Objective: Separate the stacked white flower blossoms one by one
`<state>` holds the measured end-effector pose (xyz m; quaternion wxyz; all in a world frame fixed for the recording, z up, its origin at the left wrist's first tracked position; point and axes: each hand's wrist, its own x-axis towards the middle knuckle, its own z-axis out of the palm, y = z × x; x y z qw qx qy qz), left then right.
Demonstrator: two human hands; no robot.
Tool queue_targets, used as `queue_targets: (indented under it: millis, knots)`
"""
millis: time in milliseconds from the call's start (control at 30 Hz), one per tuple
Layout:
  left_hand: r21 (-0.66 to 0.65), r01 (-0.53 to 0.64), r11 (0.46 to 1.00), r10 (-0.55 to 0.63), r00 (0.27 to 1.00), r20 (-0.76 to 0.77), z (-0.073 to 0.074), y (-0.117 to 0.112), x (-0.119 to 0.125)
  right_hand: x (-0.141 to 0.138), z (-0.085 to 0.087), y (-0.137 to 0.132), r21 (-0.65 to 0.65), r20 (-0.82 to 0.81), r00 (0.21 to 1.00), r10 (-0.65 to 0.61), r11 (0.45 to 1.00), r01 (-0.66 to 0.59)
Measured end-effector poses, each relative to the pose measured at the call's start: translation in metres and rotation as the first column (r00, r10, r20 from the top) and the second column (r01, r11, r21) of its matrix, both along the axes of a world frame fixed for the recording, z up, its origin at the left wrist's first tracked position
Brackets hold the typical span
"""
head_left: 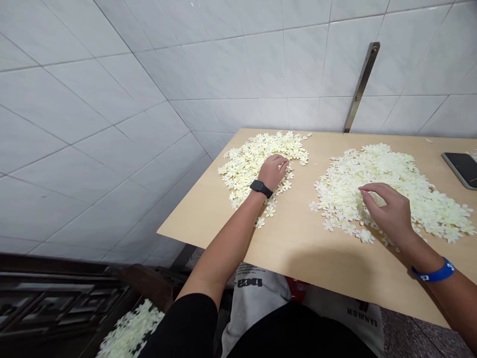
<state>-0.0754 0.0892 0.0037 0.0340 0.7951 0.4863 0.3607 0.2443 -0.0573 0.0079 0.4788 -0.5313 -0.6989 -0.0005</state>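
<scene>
My left hand, with a dark watch on the wrist, rests over the left pile of pale yellow-white artificial flowers. Its fingers are bent and drawn together, and whatever lies between them is hidden. Over the near side of the larger right pile of flowers is my right hand, a blue band on its wrist. Thumb and forefinger meet at the tips in a pinch; anything held there is too small to make out. A few single flowers lie loose beside my left wrist.
Both piles lie on a light wooden board table against a tiled wall. A phone sits at the right edge. A metal bracket is fixed to the wall. More flowers are below the table at the lower left.
</scene>
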Motion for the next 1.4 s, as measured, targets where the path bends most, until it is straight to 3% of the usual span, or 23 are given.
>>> queue_targets:
  millis: [33,100,167,233,300,333,400,500,700,833,1000,1100,1167,1233,1333,1400]
  knots:
    - [0.120,0.068,0.990,-0.075,0.996,0.055,0.002,-0.005,0.005,-0.002,0.001,-0.001,-0.041,-0.062,0.998,0.012,0.999,-0.015]
    - [0.353,0.204,0.913,-0.257,0.960,0.110,0.007,-0.018,0.018,-0.009,0.004,-0.004,-0.198,-0.259,0.964,0.063,0.973,-0.117]
    - [0.504,0.310,0.806,-0.407,0.909,0.093,0.009,-0.036,0.036,-0.017,0.006,-0.007,-0.342,-0.521,0.844,0.129,0.874,-0.346]
    - [0.552,0.416,0.722,-0.524,0.850,0.046,0.009,-0.054,0.054,-0.027,0.006,-0.009,-0.382,-0.715,0.684,0.144,0.739,-0.555]
    - [0.549,0.562,0.619,-0.634,0.770,-0.073,0.007,-0.069,0.069,-0.034,0.002,-0.010,-0.343,-0.840,0.531,0.113,0.648,-0.680]
    - [0.543,0.609,0.578,-0.661,0.740,-0.127,0.005,-0.075,0.074,-0.036,0.000,-0.010,-0.329,-0.869,0.485,0.097,0.619,-0.713]
    - [0.557,0.648,0.520,-0.686,0.705,-0.179,0.002,-0.081,0.082,-0.037,-0.004,-0.008,-0.301,-0.899,0.432,0.072,0.615,-0.729]
    - [0.558,0.641,0.526,-0.712,0.691,-0.123,-0.001,-0.084,0.087,-0.033,-0.007,-0.006,-0.285,-0.905,0.421,0.065,0.642,-0.712]
    - [0.513,0.637,0.576,-0.734,0.679,-0.019,-0.003,-0.087,0.093,-0.030,-0.004,-0.006,-0.326,-0.854,0.517,0.060,0.713,-0.621]
    - [0.521,0.620,0.587,-0.719,0.694,-0.017,-0.008,-0.090,0.099,-0.033,-0.003,-0.006,-0.344,-0.827,0.559,0.063,0.729,-0.592]
    - [0.445,0.614,0.652,-0.680,0.733,-0.016,-0.012,-0.094,0.101,-0.032,-0.001,-0.005,-0.345,-0.750,0.654,0.099,0.786,-0.513]
    - [0.423,0.628,0.654,-0.689,0.725,-0.011,-0.014,-0.096,0.101,-0.033,0.000,-0.006,-0.346,-0.686,0.721,0.099,0.828,-0.442]
    - [0.412,0.631,0.657,-0.697,0.716,0.015,-0.014,-0.095,0.101,-0.033,-0.001,-0.007,-0.341,-0.687,0.722,0.079,0.843,-0.416]
    - [0.394,0.627,0.672,-0.695,0.717,0.046,-0.014,-0.093,0.100,-0.031,-0.002,-0.007,-0.345,-0.743,0.667,0.060,0.819,-0.458]
    - [0.362,0.616,0.699,-0.685,0.722,0.094,-0.013,-0.088,0.097,-0.027,-0.004,-0.005,-0.356,-0.825,0.563,0.059,0.718,-0.598]
    - [0.346,0.611,0.712,-0.681,0.721,0.129,-0.012,-0.085,0.094,-0.024,-0.003,-0.003,-0.369,-0.825,0.558,0.086,0.666,-0.648]
